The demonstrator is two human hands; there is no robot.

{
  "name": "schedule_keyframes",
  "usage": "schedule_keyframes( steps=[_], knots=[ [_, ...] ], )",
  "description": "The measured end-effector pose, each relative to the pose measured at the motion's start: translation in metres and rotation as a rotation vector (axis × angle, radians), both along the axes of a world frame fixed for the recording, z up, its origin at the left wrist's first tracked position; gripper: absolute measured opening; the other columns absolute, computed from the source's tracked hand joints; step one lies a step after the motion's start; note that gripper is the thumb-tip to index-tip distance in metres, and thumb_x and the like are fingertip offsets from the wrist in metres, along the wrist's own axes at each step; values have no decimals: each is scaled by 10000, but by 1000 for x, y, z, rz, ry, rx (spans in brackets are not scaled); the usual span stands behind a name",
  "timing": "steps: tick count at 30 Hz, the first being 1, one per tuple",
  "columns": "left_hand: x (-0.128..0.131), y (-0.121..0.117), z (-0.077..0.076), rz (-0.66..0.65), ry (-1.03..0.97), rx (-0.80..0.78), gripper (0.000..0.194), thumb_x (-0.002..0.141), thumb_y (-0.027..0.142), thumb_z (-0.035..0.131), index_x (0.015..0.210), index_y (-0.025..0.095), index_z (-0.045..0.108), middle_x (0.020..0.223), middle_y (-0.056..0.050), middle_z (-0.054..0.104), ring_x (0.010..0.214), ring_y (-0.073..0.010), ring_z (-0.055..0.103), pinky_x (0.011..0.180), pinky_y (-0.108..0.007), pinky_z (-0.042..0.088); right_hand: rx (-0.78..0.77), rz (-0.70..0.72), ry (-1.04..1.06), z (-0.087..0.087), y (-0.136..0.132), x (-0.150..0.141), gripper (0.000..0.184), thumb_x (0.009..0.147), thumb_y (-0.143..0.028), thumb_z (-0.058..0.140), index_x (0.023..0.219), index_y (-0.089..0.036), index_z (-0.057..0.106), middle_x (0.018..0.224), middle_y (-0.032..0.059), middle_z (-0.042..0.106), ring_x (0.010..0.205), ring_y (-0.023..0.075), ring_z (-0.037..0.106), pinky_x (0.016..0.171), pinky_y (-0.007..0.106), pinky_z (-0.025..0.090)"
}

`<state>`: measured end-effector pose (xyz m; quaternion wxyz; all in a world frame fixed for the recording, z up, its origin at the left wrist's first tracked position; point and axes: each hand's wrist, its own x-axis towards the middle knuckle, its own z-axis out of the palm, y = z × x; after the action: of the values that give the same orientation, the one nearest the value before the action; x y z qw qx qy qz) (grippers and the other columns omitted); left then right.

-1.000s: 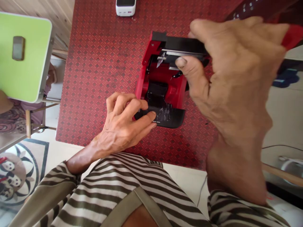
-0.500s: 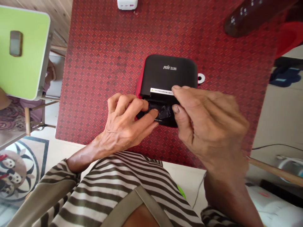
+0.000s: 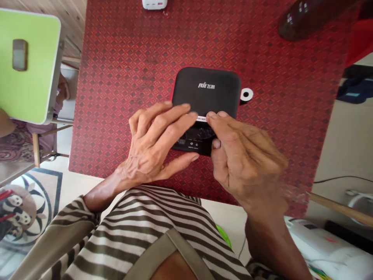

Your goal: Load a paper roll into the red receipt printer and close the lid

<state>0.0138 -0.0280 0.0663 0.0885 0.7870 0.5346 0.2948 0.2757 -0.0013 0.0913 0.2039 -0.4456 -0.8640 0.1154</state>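
- Even, light pressure from 2 sides would suit the black lid, fingertips clear of its seam.
- Left hand is open, fingers spread; right hand curls at the near edge, its grip unclear.
- The boxy machine, black with red sides, sits on the patterned table.

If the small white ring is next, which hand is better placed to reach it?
Probably the right hand: the white ring lies beyond the black lid's right edge, nearer that hand; the left hand would likely cross over.
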Motion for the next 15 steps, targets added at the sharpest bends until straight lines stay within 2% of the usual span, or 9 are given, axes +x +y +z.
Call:
schedule_keyframes(
  steps=[2,4,8,11,13,15],
  knots=[
    [-1,4,-5,9,27,-48,827,1217,888,714,1845,350,718,1728,-146,860,1746,-479,677,1477,-653,438,50,31,16,-3,-2,0,712,1252,-113,587,1942,-289,577,1750,125,861,1640,374,844,1295,564,732],
    [-3,6,-11,-1,30,-64,938,1182,974,696,1885,354,668,1751,-145,850,1796,-485,653,1501,-644,408,95,36,32,-6,-4,-1,769,1248,-87,590,1989,-271,494,1739,143,867,1632,363,850,1296,544,729],
    [-7,8,-26,-47,-34,-27,1017,1168,1040,643,1946,392,560,1776,-114,835,1827,-471,633,1519,-637,378,130,-16,105,-14,-5,-3,856,1267,-107,590,2069,-286,350,1703,144,891,1572,327,883,1301,489,713],
    [-11,11,-39,-62,-112,-72,1034,1148,1094,585,1925,412,564,1739,-96,845,1818,-498,630,1530,-689,339,157,3,144,-23,-4,-2,921,1268,-123,610,2102,-296,260,1723,122,884,1548,307,889,1300,452,698],
    [-14,14,-47,-73,-156,-72,1041,1124,1105,616,1906,420,579,1713,-98,856,1789,-510,654,1531,-706,320,189,13,161,-29,-4,-1,909,1272,-148,622,2101,-274,272,1712,121,891,1524,302,897,1282,444,703],
    [-15,15,-50,-118,-176,-4,1052,1118,1062,700,1938,421,542,1691,-101,874,1749,-491,696,1527,-679,313,217,5,172,-32,-3,-1,877,1281,-169,623,2092,-251,300,1685,123,905,1509,296,900,1272,439,708]
  ],
)
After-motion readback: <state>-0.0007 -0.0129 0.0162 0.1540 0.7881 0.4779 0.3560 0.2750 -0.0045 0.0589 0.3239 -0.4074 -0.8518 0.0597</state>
